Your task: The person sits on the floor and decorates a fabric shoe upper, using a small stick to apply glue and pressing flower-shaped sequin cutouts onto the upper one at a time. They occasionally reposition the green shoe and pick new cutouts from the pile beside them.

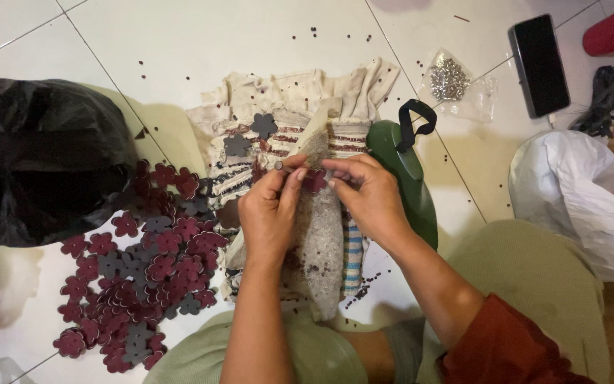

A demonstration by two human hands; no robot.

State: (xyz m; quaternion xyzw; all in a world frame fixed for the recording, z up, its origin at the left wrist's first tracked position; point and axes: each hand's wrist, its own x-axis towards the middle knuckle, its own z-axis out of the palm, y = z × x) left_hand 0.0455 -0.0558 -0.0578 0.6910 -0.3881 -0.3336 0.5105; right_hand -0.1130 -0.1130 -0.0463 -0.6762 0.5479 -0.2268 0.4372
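Fingers of left hand (270, 210) and right hand (365, 190) pinch maroon flower piece (315, 180) together; wrists angled inward.

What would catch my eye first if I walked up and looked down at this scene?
Most likely the heap of dark red and grey flower-shaped pieces spread over the white tiled floor at lower left, beside a big black plastic bag. In the middle, the left hand and right hand meet over a grey board lying on striped cloth, pinching one dark red flower piece between the fingertips.
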